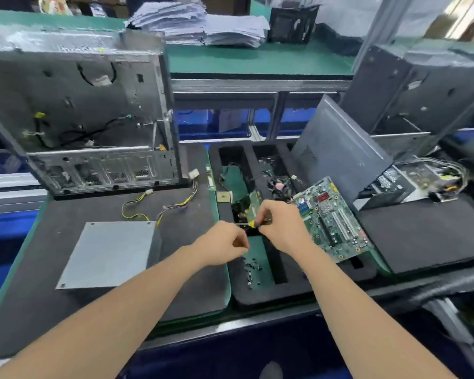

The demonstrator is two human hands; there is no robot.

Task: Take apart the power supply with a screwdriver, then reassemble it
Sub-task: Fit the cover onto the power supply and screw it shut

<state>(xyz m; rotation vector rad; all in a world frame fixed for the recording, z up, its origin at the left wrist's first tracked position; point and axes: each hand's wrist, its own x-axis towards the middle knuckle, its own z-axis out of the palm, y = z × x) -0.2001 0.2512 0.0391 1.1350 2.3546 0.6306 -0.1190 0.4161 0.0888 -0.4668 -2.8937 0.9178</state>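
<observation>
The power supply [108, 253] is a grey metal box lying flat on the dark mat at the left, its coloured cables [175, 206] trailing toward the far side. My right hand [279, 225] grips a screwdriver [251, 223] with a yellow and black handle; its shaft points left. My left hand [223, 243] has its fingertips pinched together at the shaft's tip; whatever they hold is too small to tell. Both hands hover over the black foam tray [296, 285], right of the power supply. Several small dark screws [253, 268] lie on the tray's green patch just below my hands.
An open computer case [88, 119] stands behind the power supply. A green motherboard [333, 217] leans on the tray's right side. A grey side panel [340, 149] and a second power supply with cables [411, 181] sit at the right, on a dark mat [427, 236].
</observation>
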